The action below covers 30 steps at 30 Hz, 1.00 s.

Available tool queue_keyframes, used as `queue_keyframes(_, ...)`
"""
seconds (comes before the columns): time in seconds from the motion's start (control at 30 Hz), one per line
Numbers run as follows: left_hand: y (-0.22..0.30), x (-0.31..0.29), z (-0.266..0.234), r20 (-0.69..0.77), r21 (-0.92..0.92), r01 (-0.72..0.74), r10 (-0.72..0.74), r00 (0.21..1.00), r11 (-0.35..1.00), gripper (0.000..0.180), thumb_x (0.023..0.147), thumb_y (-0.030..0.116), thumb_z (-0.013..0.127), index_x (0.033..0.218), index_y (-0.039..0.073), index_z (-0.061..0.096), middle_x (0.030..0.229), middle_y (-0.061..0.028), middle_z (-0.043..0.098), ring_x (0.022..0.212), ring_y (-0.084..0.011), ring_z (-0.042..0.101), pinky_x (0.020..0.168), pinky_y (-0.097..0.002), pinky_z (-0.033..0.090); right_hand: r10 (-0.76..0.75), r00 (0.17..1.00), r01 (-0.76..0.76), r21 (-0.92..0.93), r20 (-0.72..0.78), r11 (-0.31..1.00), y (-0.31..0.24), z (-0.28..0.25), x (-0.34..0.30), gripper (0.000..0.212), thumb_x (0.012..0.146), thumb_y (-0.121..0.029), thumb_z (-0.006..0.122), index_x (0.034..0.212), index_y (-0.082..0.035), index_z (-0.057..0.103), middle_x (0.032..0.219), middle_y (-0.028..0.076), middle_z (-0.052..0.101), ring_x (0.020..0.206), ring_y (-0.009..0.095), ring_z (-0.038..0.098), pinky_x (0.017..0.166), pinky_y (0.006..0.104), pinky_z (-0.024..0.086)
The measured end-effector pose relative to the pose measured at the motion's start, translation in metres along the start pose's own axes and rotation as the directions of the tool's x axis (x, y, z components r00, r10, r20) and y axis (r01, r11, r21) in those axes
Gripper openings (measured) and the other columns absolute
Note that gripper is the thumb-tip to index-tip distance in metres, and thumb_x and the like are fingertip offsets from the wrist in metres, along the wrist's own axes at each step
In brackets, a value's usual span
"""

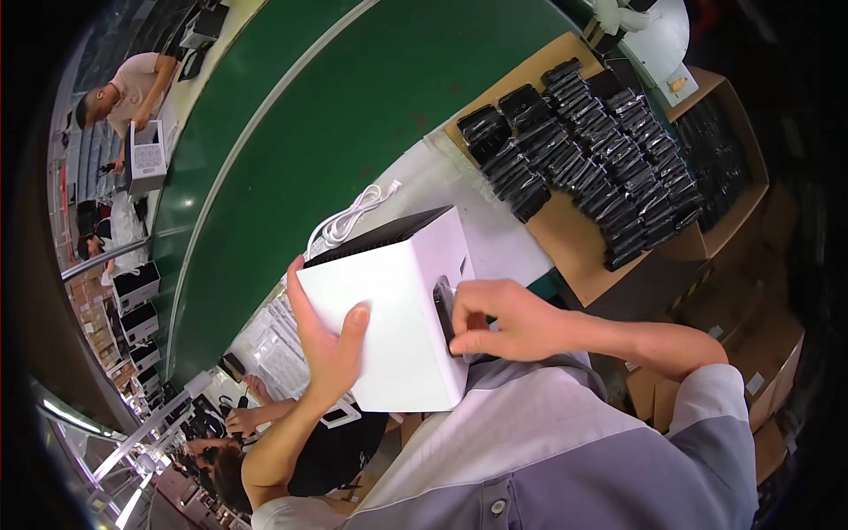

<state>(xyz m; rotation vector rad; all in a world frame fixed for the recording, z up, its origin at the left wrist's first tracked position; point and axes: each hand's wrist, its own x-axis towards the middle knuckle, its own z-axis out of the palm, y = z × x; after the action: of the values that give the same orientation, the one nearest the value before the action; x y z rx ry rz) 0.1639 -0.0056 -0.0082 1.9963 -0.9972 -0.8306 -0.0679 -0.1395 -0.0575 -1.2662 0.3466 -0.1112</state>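
Observation:
A white box-shaped device (389, 327) with a black ribbed side stands tilted in front of my body. My left hand (329, 349) grips its left part, the thumb lying on the broad white face and the fingers along the far edge. On the device's right side, my right hand (508, 320) pinches a dark, oblong piece (442, 309) in what looks like clear film. That piece touches or sits partly in the side of the device; how deep, I cannot tell. A coiled white cable (340, 225) lies just beyond the device.
Several film-wrapped black pieces (574, 141) lie in rows on cardboard at the right, beside an open carton (738, 177). A green conveyor belt (353, 97) curves past beyond. Across it a person (132, 88) handles a similar white device (147, 159). Another person's hand (240, 420) is at lower left.

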Motion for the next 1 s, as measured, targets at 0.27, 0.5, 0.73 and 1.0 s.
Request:
queue_keyframes(0.27, 0.006, -0.004, -0.001, -0.012, -0.005, 0.043, -0.043, 0.999, 0.999, 0.088, 0.090, 0.021, 0.071, 0.155, -0.003, 0.015, 0.131, -0.0185, 0.049, 0.120, -0.0247, 0.051, 0.107, -0.0384, 0.040, -0.085, 0.996, 0.086, -0.047, 0.035, 0.995, 0.018, 0.017, -0.002, 0.020, 0.087, -0.013, 0.078, 0.082, -0.002, 0.062, 0.081, 0.008, 0.057, 0.074, 0.023, 0.058, 0.067, 0.0341, 0.046)
queue_keyframes(0.5, 0.002, -0.015, 0.004, -0.027, 0.011, 0.024, -0.024, 0.999, 1.000, 0.087, 0.091, 0.022, 0.072, 0.155, -0.002, 0.018, 0.134, -0.0185, 0.050, 0.123, -0.0249, 0.051, 0.108, -0.0381, 0.039, -0.051, 0.987, 0.054, -0.014, 0.155, 0.998, 0.040, -0.002, -0.010, 0.021, 0.085, -0.017, 0.080, 0.090, -0.002, 0.065, 0.088, 0.008, 0.061, 0.076, 0.023, 0.059, 0.069, 0.0344, 0.048)
queue_keyframes(0.73, -0.036, -0.023, -0.020, -0.188, 0.049, -0.015, 0.024, 0.982, 0.999, 0.066, 0.090, 0.018, 0.072, 0.143, -0.005, 0.041, 0.125, -0.0150, 0.059, 0.115, -0.0206, 0.058, 0.101, -0.0338, 0.045, 0.244, 0.956, -0.280, -0.764, -0.164, 0.582, 0.112, -0.064, -0.036, 0.033, 0.082, -0.018, 0.075, 0.110, -0.002, 0.068, 0.105, 0.020, 0.070, 0.099, 0.041, 0.066, 0.089, 0.0471, 0.053)
queue_keyframes(1.0, -0.036, -0.025, -0.034, 0.177, -0.399, 0.347, -0.300, 0.937, 0.849, 0.024, 0.088, 0.008, 0.074, 0.108, -0.003, 0.071, 0.093, -0.0068, 0.074, 0.080, -0.0085, 0.067, 0.073, -0.0244, 0.052, -0.031, 0.984, -0.117, 0.777, 0.173, 0.619, 0.046, -0.017, 0.003, 0.026, 0.096, -0.021, 0.069, 0.109, 0.003, 0.066, 0.104, 0.012, 0.069, 0.096, 0.021, 0.068, 0.083, 0.0320, 0.054)
